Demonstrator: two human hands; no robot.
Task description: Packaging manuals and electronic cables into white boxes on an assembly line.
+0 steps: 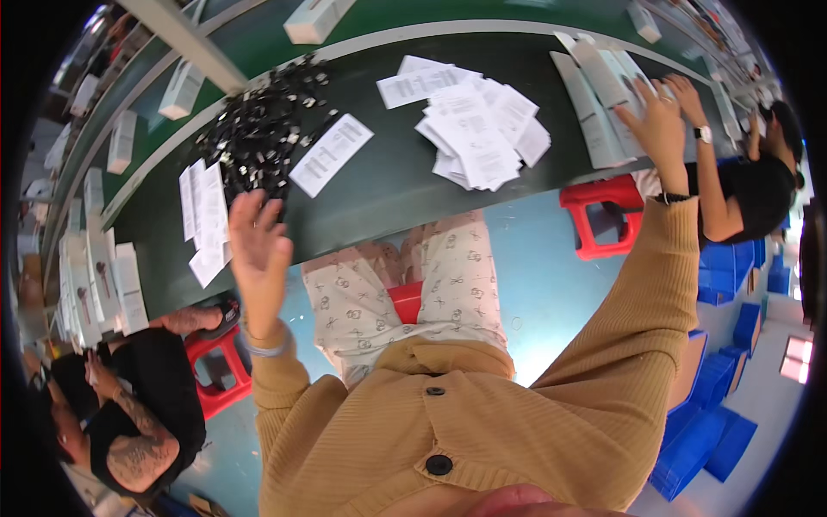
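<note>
1. White cartons [586,112], long and narrow, lie side by side at the right end of the dark green table [370,194], slanting away from you.
2. Your right hand [655,125] is open over these cartons, thumb and fingers spread; you cannot tell from this view whether the fingertips touch the cardboard. A black band [674,198] circles that wrist.
3. Just beyond it, a co-worker's hand [687,102] reaches in from the right, with a watch [703,134] on the wrist.
4. Your left hand [257,258] is open too, palm showing and fingers loosely apart, near the table's close edge. It is nearest to the lower end of the black pile [254,129] and the left-hand leaflets [207,215].
5. That pile is a tangle of small black pieces with shiny ends, too small to tell apart.
6. To the right of it, one printed leaflet [332,156] lies tilted by itself.
7. Between that leaflet and the cartons, you have a loose heap of leaflets [474,133], fanned at several angles.
8. At your left, more boxes [129,289] stand near a seated person in black [142,431].
9. Under the table's right part is a red stool [594,231], with blue bins [702,444] further right.
</note>
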